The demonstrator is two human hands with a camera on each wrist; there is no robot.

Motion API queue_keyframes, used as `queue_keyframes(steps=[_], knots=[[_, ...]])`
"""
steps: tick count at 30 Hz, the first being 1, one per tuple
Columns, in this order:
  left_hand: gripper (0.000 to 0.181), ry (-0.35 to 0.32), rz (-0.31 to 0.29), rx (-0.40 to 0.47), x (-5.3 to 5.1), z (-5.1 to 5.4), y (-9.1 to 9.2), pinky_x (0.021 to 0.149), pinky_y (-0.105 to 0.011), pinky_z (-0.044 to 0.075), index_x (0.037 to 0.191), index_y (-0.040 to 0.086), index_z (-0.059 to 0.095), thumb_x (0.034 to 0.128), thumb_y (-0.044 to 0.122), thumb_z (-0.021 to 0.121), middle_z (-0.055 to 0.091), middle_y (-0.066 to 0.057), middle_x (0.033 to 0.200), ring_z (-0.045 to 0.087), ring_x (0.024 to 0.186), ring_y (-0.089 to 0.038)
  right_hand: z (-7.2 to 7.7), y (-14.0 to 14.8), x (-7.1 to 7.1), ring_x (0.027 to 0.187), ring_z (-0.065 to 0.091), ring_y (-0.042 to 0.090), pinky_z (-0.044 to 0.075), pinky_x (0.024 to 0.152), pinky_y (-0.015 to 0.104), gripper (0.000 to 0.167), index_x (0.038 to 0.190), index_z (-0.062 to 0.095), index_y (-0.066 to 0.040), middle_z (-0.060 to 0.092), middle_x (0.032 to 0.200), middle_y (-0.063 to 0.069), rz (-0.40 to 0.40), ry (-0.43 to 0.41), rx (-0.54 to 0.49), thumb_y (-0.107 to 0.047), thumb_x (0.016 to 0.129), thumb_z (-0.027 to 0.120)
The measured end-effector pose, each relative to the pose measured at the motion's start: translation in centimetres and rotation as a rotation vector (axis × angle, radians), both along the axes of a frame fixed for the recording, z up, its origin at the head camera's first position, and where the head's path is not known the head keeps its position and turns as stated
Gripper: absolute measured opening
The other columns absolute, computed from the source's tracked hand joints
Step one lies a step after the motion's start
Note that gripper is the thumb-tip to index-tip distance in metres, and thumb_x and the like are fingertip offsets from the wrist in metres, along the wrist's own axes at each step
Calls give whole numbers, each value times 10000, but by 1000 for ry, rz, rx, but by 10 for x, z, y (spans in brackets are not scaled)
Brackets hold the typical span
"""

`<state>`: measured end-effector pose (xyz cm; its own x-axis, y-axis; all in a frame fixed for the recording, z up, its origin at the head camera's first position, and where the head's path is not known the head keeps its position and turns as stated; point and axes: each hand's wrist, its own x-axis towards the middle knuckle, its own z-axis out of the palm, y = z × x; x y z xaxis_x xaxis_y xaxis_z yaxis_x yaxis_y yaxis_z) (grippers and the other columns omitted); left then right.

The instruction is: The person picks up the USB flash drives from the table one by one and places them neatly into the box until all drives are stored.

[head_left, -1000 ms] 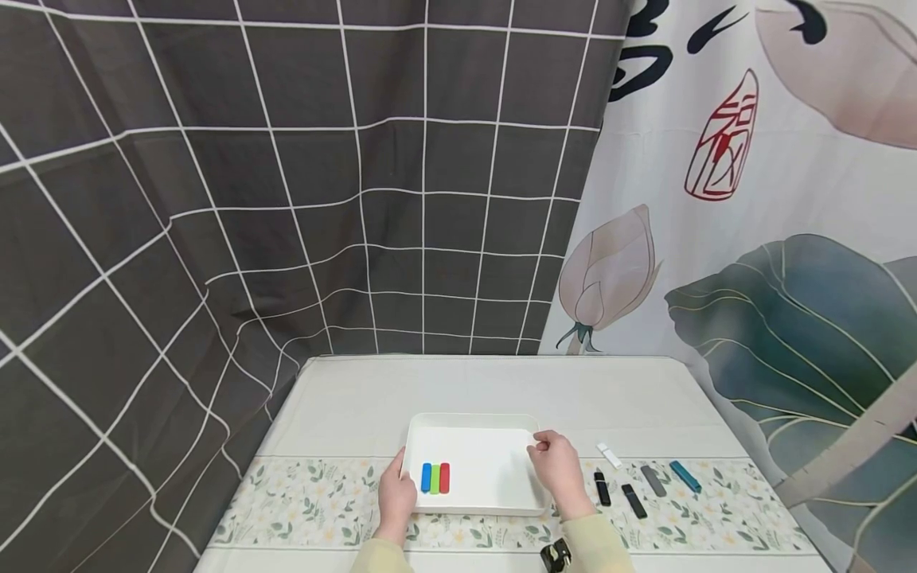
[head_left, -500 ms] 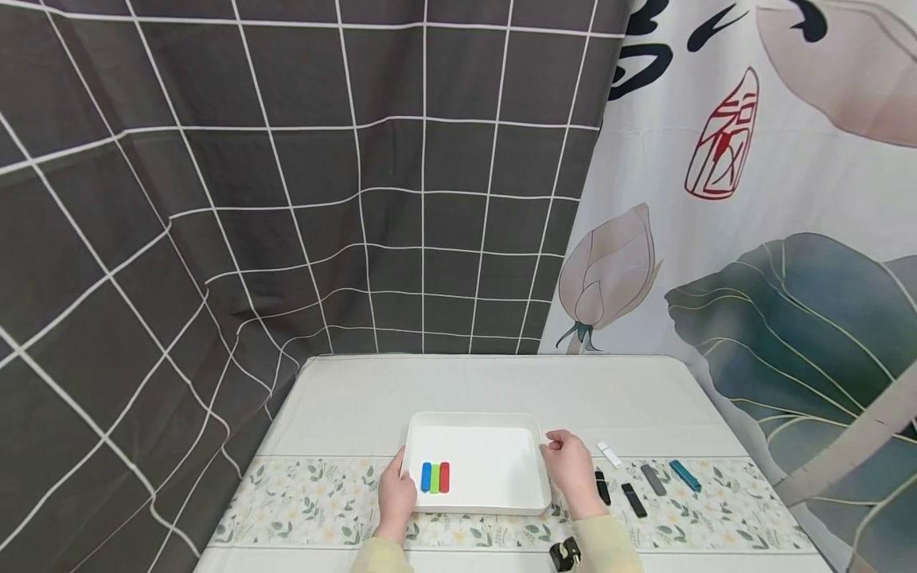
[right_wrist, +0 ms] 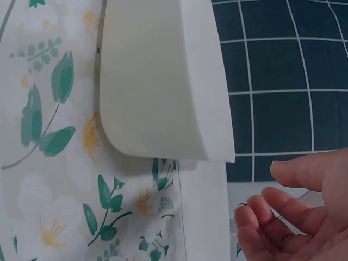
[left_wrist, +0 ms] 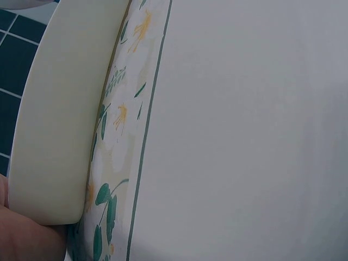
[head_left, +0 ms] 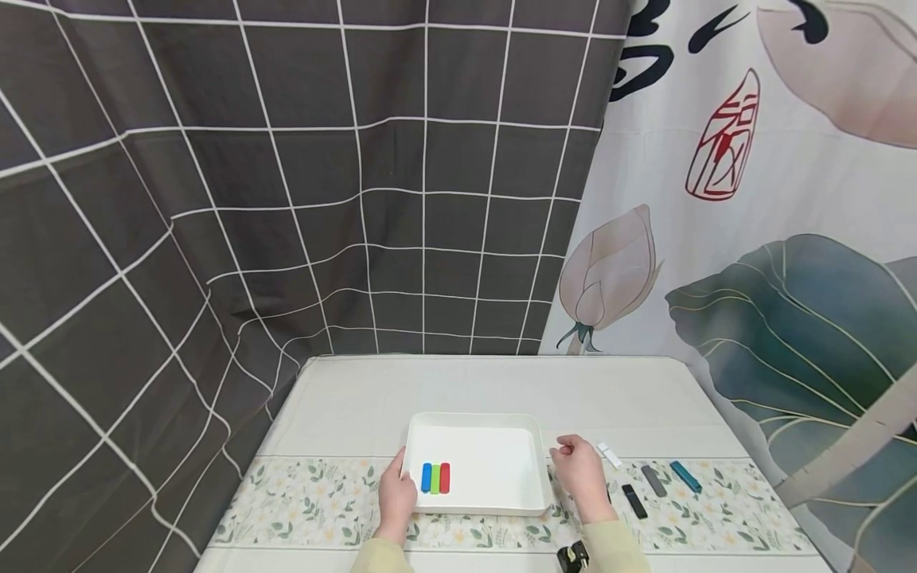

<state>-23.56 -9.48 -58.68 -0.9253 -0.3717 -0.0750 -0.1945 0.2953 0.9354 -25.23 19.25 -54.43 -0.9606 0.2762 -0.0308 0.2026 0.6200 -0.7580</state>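
So there's a shallow white rectangular tray with rounded corners (head_left: pixel 494 469) in front of this person, sitting on the table over a white cloth with a printed floral band (head_left: pixel 308 493). Their left hand (head_left: pixel 397 497) has hold of the tray's left edge, toward the near corner. Grip's closed on that edge, skin right up against the end wall from the wrist view, but I can't tell how every finger sits, most of the hand is cut off there.

Right hand (head_left: pixel 580 473) is off the tray's right side with a bit of a gap, not touching it. Nothing in it: thumb held apart from the fingers, which are loosely bent.

Inside the tray, near the left front corner, three little bars stand in a neat row side by side: a blue one (head_left: pixel 426 477), a lime green one (head_left: pixel 435 479), then a red one (head_left: pixel 445 477).

Over past the right hand there's a loose bunch of small sticks on the cloth: a slim white one (head_left: pixel 610 454) just beside the knuckles, a black one (head_left: pixel 634 500), a grey one (head_left: pixel 653 481), and a teal one (head_left: pixel 685 476) furthest out, all lying slanted.
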Motion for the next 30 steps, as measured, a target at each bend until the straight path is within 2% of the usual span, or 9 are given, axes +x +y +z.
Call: queue_keyframes(steps=[6, 17, 25, 30], knots=[[545, 9, -1, -9, 0, 0, 0, 1218, -619, 372, 1485, -79, 461, 943, -124, 422, 475, -308, 1525, 408, 1439, -522, -7, 7, 2, 865, 651, 244, 606, 686, 326, 380, 1299, 587, 109, 670, 1024, 214, -24, -23, 3, -95, 980, 608], [537, 8, 6, -15, -2, -3, 0, 1214, -621, 376, 1486, -76, 462, 951, -113, 420, 480, -306, 1523, 408, 1439, -523, -8, 16, 7, 823, 646, 237, 575, 611, 291, 395, 1305, 573, 123, 664, 1027, 233, -34, -22, 0, -106, 984, 596], [543, 10, -1, -16, -3, -4, 0, 1215, -618, 379, 1491, -79, 452, 951, -117, 414, 472, -304, 1530, 408, 1440, -521, -9, 26, 10, 795, 638, 258, 575, 637, 356, 383, 1266, 588, 151, 670, 993, 250, -49, 4, 47, -95, 973, 594], [537, 6, -2, -11, -2, -4, 0, 1215, -612, 383, 1494, -78, 448, 958, -112, 414, 469, -302, 1534, 405, 1445, -516, -11, 31, 10, 850, 648, 310, 592, 689, 418, 390, 1277, 577, 150, 665, 1032, 278, -83, -27, 71, -96, 974, 587]])
